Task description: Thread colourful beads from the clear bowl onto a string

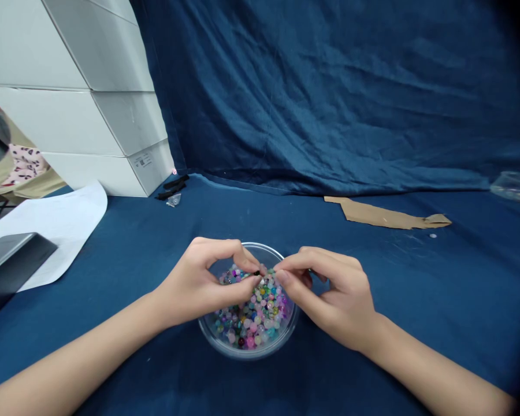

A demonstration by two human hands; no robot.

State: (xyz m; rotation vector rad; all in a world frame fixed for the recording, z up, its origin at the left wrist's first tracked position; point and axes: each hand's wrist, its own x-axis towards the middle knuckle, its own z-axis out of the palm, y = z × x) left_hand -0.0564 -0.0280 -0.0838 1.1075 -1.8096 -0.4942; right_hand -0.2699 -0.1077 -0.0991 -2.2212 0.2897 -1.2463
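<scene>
Beads (252, 319) of many colours fill a clear glass bowl (248, 350) just below both hands, the left hand (197, 283) pinching a tiny black piece (256, 273) in its fingertips, the right hand (331, 294) closed beside it, both kept low for steady control.

**Room to pass around our bowl**
We have blue cloth (372, 312) right of the glass bowl (249, 344); a cardboard strip (385, 214) lies beyond, white boxes (91, 127) far left.
</scene>
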